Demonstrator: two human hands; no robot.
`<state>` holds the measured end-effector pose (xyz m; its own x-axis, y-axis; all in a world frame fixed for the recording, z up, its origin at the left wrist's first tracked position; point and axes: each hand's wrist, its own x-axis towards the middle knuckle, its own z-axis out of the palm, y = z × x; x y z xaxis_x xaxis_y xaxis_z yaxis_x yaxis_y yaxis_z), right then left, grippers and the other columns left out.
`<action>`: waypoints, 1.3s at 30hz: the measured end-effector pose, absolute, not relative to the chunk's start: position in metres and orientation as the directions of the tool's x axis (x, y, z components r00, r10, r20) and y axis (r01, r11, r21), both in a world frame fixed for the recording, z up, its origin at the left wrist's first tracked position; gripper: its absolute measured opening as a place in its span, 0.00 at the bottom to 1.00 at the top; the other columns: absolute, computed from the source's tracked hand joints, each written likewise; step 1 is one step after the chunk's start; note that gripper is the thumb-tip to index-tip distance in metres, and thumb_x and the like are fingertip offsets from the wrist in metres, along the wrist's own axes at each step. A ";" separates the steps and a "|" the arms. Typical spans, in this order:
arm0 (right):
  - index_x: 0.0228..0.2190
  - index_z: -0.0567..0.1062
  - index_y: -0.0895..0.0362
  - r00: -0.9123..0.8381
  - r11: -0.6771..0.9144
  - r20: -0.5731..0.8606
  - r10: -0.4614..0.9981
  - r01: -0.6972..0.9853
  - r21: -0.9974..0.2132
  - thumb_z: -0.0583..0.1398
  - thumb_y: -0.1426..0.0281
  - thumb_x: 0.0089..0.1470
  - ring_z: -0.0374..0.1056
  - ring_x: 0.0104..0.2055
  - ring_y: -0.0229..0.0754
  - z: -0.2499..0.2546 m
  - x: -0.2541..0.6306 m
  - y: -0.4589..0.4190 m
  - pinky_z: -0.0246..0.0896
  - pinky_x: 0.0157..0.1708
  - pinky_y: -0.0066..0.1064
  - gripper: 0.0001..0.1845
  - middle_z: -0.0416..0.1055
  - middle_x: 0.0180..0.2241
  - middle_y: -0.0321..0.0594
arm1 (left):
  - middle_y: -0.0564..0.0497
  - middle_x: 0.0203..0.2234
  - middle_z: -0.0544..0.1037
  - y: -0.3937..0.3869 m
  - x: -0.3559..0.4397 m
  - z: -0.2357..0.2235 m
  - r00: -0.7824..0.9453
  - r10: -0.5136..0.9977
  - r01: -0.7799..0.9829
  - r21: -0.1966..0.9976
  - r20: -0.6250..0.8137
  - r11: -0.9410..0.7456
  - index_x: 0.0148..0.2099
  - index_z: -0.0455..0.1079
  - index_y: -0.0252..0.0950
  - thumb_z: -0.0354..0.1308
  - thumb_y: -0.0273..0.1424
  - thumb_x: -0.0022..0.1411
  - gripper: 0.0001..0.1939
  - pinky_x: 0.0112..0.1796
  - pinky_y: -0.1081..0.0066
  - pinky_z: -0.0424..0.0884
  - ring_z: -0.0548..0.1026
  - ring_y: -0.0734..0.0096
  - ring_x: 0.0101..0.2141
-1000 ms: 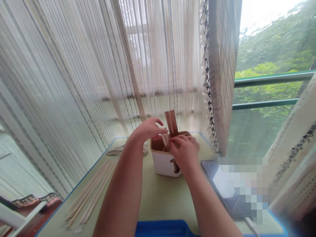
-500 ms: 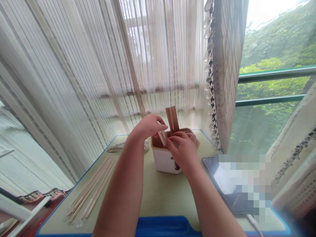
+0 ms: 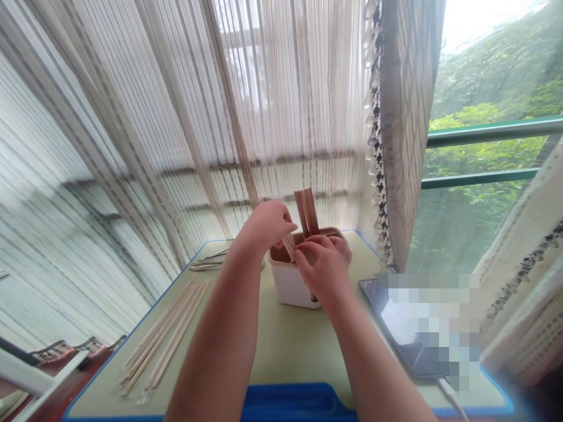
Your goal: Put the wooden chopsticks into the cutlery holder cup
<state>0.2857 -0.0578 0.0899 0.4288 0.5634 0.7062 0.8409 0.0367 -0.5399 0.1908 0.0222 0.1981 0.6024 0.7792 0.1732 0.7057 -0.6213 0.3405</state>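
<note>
A white holder with a brown rim (image 3: 290, 282) stands at the far middle of the pale green table (image 3: 285, 346). Brown chopsticks (image 3: 307, 211) stand upright in it. My left hand (image 3: 266, 225) reaches over the holder's left rim with fingers pinched on light wooden chopsticks (image 3: 289, 246) that lean in the holder. My right hand (image 3: 323, 266) is in front of the holder, fingers curled round the same light sticks at the rim. The lower ends of the sticks are hidden inside the holder.
A row of long light chopsticks (image 3: 165, 334) lies along the table's left edge. Metal utensils (image 3: 211, 261) lie at the back left. A phone (image 3: 413, 334) with a cable lies on the right. A blue tray (image 3: 290, 404) sits at the near edge. Curtains hang behind.
My hands have stayed at the holder, with the left fingers closing tighter on the light sticks. The camera has shifted slightly.
</note>
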 end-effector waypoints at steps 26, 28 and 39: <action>0.25 0.77 0.50 0.348 0.086 0.763 0.544 0.882 -0.463 0.60 0.60 0.44 0.55 0.45 0.49 0.091 0.279 -0.057 0.44 0.47 0.42 0.08 0.70 0.35 0.37 | 0.52 0.21 0.74 0.005 0.180 0.208 0.553 0.804 0.801 0.127 0.217 -0.585 0.30 0.72 0.38 0.51 0.39 0.52 0.12 0.25 0.74 0.63 0.70 0.72 0.23; 0.25 0.77 0.50 0.333 0.101 0.761 0.557 0.883 -0.459 0.59 0.61 0.44 0.55 0.45 0.49 0.091 0.279 -0.058 0.44 0.47 0.43 0.08 0.71 0.35 0.37 | 0.52 0.20 0.74 0.004 0.180 0.207 0.541 0.813 0.812 0.118 0.214 -0.571 0.29 0.71 0.38 0.51 0.41 0.53 0.14 0.26 0.73 0.63 0.70 0.71 0.23; 0.32 0.75 0.53 0.283 0.187 0.840 0.463 0.895 -0.404 0.56 0.63 0.48 0.57 0.44 0.48 0.099 0.278 -0.068 0.51 0.46 0.44 0.11 0.68 0.37 0.42 | 0.46 0.38 0.73 -0.036 0.158 0.208 0.138 0.720 0.833 0.313 0.680 -0.456 0.45 0.67 0.37 0.44 0.42 0.61 0.18 0.40 0.68 0.65 0.70 0.65 0.39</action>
<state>0.2777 -0.0685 0.0989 0.2826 0.4629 0.8401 0.8953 0.1870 -0.4042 0.1584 -0.0357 0.2077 0.1384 0.7200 0.6800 0.8329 -0.4561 0.3134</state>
